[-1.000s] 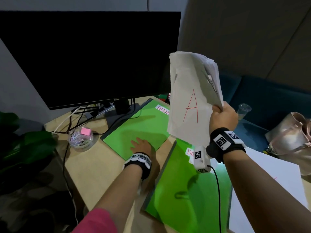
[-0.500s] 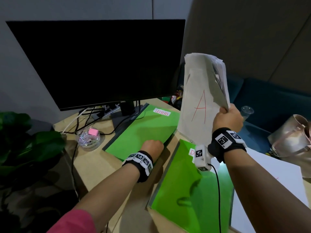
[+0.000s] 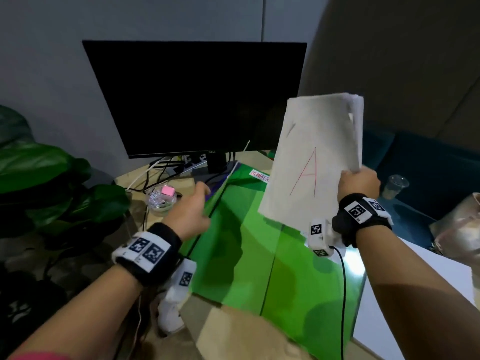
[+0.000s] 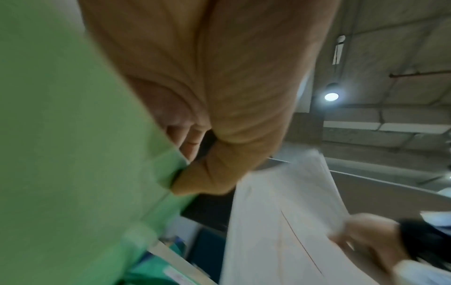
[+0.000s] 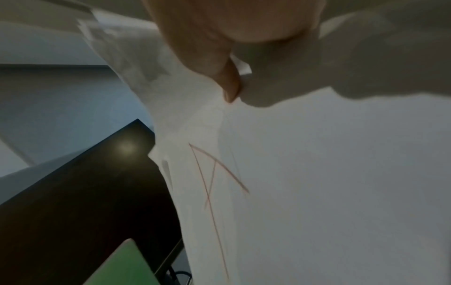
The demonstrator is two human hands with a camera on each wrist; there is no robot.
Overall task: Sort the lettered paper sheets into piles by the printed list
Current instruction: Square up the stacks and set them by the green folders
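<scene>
Black monitor (image 3: 194, 97) (screen dark) on wooden surface (image 3: 181, 183); cables (image 3: 155, 175) behind; clear bowl (image 3: 161, 201) holding pink block; green plant (image 3: 46, 178); plastic cup (image 3: 394, 187).

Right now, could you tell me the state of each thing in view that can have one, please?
Left hand: pinches the edge of the green folder cover, lifting it.
Right hand: grips the paper stack, raised.
Paper stack: held upright, red A facing the person.
Green folder cover: raised off the folder.
Near green folder: lying flat, closed.
Monitor: screen dark.
Plastic cup: upright; contents unclear.
</scene>
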